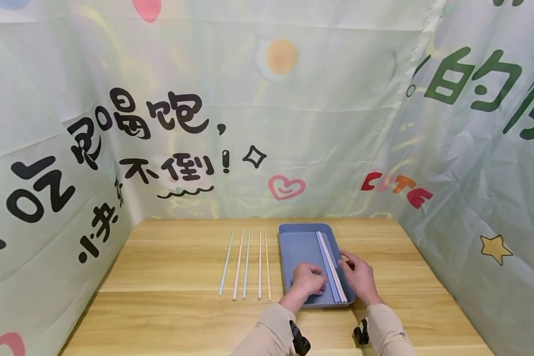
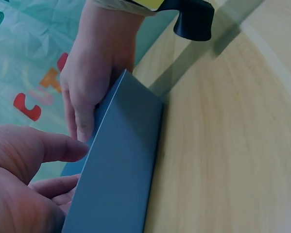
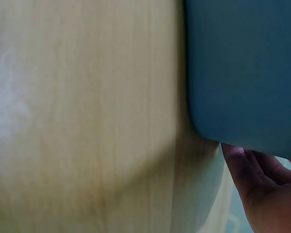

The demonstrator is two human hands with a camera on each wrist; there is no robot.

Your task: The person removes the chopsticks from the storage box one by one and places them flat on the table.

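A blue-grey tray [image 1: 301, 235] lies on the wooden table. Along its right side, inside, lie blue chopsticks [image 1: 327, 264] and whitish-pink chopsticks [image 1: 335, 274], side by side. My left hand [image 1: 309, 279] is over the tray's near part, its fingertips beside the blue chopsticks. In the left wrist view, that hand's thumb [image 2: 65, 147] and fingers are apart, near the rim of the tray's wall [image 2: 118, 160]. My right hand [image 1: 360, 277] is at the tray's right wall, fingers relaxed. The right wrist view shows its fingertips [image 3: 235, 151] at the tray's outside; contact there is partly hidden.
Left of the tray, several single chopsticks lie spaced apart and roughly parallel: light blue [image 1: 226, 264], pink [image 1: 238, 267] and yellow [image 1: 267, 267] among them. Printed cloth [image 1: 329, 123] hangs behind the table [image 1: 182, 316] and on both sides.
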